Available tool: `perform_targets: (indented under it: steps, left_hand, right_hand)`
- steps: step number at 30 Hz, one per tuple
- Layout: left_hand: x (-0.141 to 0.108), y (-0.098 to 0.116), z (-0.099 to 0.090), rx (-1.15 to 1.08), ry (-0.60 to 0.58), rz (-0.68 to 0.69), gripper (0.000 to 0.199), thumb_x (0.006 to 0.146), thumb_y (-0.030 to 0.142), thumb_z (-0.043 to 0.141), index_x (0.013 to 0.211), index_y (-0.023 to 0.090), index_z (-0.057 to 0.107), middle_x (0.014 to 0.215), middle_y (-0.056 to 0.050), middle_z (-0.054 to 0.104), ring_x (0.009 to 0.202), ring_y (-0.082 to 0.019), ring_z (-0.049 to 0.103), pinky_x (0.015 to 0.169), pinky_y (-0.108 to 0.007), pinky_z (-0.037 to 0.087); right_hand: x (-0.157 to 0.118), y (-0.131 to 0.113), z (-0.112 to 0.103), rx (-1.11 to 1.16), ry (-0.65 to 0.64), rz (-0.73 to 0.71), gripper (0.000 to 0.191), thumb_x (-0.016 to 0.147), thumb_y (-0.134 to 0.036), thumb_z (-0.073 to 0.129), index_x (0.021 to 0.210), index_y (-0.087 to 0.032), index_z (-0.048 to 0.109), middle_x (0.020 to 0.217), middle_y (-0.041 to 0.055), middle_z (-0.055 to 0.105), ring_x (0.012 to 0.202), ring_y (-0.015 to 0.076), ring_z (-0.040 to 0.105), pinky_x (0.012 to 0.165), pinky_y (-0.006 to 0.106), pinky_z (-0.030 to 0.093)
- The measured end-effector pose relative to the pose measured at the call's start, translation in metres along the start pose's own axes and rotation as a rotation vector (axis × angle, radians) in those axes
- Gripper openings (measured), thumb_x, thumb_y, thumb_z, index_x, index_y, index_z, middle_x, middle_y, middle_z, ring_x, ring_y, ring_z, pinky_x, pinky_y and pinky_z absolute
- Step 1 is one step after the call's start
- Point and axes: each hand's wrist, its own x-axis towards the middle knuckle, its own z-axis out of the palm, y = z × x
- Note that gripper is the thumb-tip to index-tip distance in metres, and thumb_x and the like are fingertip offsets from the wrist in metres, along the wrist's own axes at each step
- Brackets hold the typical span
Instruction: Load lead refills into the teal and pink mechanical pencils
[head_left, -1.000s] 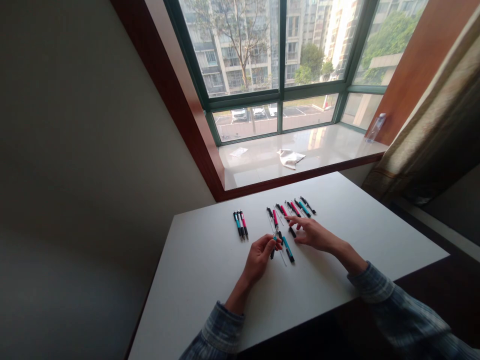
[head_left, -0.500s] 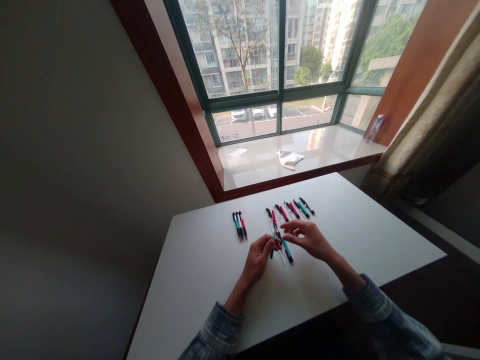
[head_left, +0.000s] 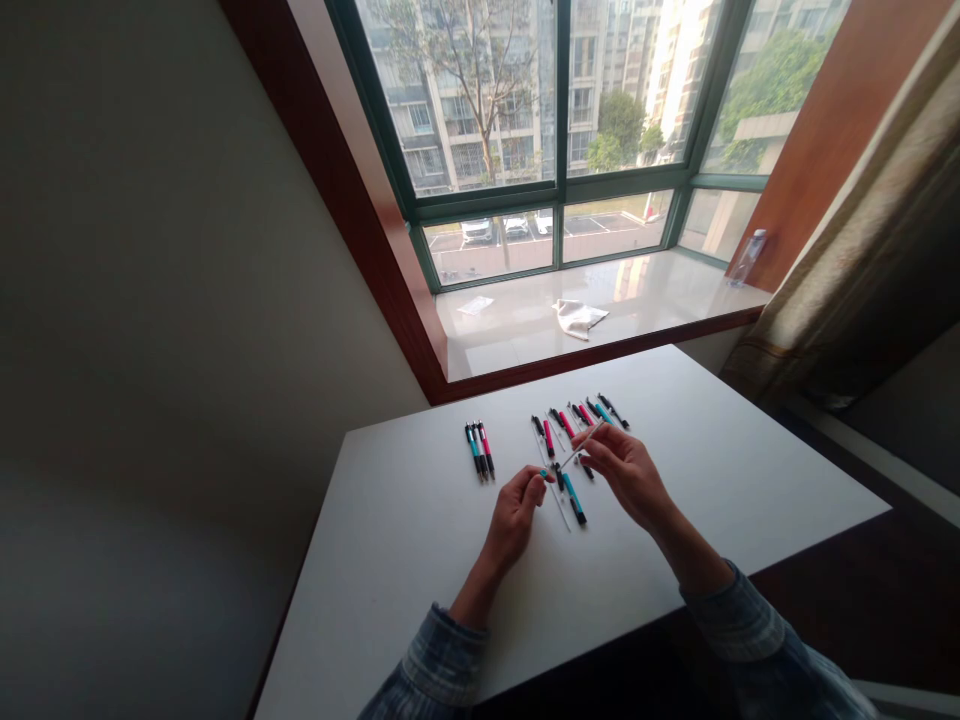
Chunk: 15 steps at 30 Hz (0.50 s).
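My left hand is closed on a small teal pen part. To its right, my right hand pinches a thin white refill that slants down toward the teal part. On the white table below lie a teal pen barrel with a black end and a thin refill beside it. A black pen part lies under my right hand. Behind the hands runs a row of pen parts, with a pink barrel at its left. Three pens lie together farther left.
Beyond the table is a window sill with a crumpled white cloth and a clear bottle. A curtain hangs at the right, and a wall stands at the left.
My right hand has closed on a thin refill and now holds it slanted. The black part that was by my left hand no longer shows there; one now lies under my right hand.
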Motion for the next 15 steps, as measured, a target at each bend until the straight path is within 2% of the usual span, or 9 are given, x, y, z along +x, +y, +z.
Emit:
perform_targets:
  steps: [3, 6, 8, 11, 15]
  left_hand:
    - [0.0, -0.002, -0.001, -0.073, 0.037, -0.031, 0.04, 0.095, 0.055, 0.059, 0.098, 0.016, 0.069, 0.065, 0.004, 0.043, 0.061, -0.012, 0.038, 0.059, -0.025, 0.032]
    - [0.0, 0.001, -0.001, -0.099, 0.049, -0.082, 0.042, 0.088, 0.056, 0.069, 0.1, 0.016, 0.071, 0.063, 0.006, 0.041, 0.058, -0.011, 0.035, 0.056, -0.024, 0.031]
    - [-0.001, 0.004, -0.001, -0.105, 0.046, -0.097, 0.042, 0.084, 0.054, 0.074, 0.103, 0.016, 0.073, 0.062, 0.006, 0.044, 0.057, -0.01, 0.037, 0.056, -0.024, 0.033]
    - [-0.003, 0.007, 0.001, -0.11, 0.045, -0.093, 0.038, 0.081, 0.051, 0.079, 0.093, 0.015, 0.075, 0.066, 0.002, 0.055, 0.059, -0.01, 0.042, 0.057, -0.024, 0.036]
    - [-0.002, 0.003, -0.001, -0.162, 0.115, -0.106, 0.036, 0.08, 0.049, 0.08, 0.084, 0.014, 0.074, 0.066, 0.001, 0.058, 0.059, -0.01, 0.044, 0.057, -0.024, 0.038]
  right_hand:
    - [-0.009, 0.001, -0.004, 0.008, -0.05, 0.038, 0.032, 0.088, -0.05, 0.072, 0.095, -0.019, 0.067, 0.1, 0.0081, 0.074, 0.092, 0.022, 0.07, 0.085, 0.036, 0.058]
    - [-0.022, 0.011, 0.003, -0.103, -0.109, 0.073, 0.029, 0.088, -0.046, 0.073, 0.094, -0.018, 0.07, 0.093, 0.0059, 0.074, 0.089, 0.0213, 0.07, 0.082, 0.035, 0.058]
    - [-0.03, 0.019, 0.012, -0.171, -0.114, 0.096, 0.028, 0.089, -0.046, 0.071, 0.095, -0.018, 0.073, 0.093, 0.0058, 0.075, 0.088, 0.0215, 0.071, 0.081, 0.035, 0.059]
    - [-0.039, 0.025, 0.024, -0.239, -0.117, 0.102, 0.028, 0.09, -0.045, 0.069, 0.096, -0.019, 0.076, 0.092, 0.0058, 0.077, 0.083, 0.0214, 0.072, 0.079, 0.035, 0.06]
    - [-0.048, 0.024, 0.023, -0.355, -0.127, 0.077, 0.025, 0.09, -0.044, 0.068, 0.096, -0.021, 0.077, 0.091, 0.0052, 0.078, 0.081, 0.0215, 0.072, 0.079, 0.035, 0.06]
